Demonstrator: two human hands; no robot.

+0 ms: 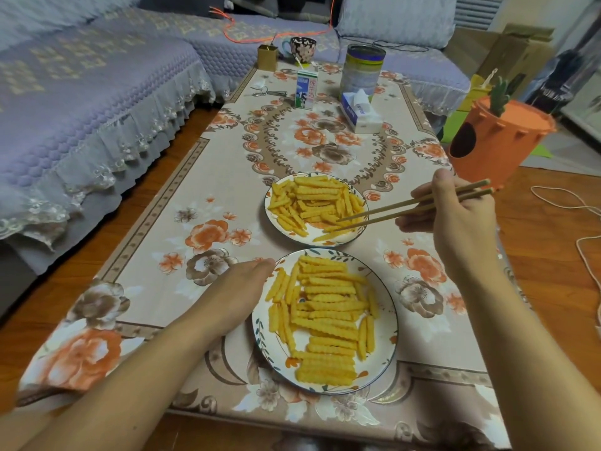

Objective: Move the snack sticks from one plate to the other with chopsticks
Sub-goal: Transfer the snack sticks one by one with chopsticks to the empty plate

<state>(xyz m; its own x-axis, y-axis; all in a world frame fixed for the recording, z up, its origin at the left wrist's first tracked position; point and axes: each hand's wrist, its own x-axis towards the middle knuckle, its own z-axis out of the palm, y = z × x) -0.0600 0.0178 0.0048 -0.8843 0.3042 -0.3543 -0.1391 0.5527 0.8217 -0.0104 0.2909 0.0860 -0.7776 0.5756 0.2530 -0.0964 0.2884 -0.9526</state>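
Two white plates with leaf-patterned rims hold yellow crinkle-cut snack sticks. The far plate (271, 208) carries a loose heap of sticks (312, 200). The near plate (388, 333) carries sticks (325, 320) laid mostly in rows. My right hand (455, 216) grips a pair of wooden chopsticks (390, 211), whose tips reach down among the sticks at the near right side of the far plate. I cannot tell whether a stick is pinched between the tips. My left hand (237, 288) rests flat on the tablecloth, fingers together, touching the near plate's left rim.
A floral tablecloth (201, 196) covers the low table. At the far end stand a milk carton (306, 92), a tissue pack (359, 113), a tin can (362, 71), a cup (302, 48) and keys (263, 91). A sofa (81, 109) runs along the left; an orange bin (494, 144) stands right.
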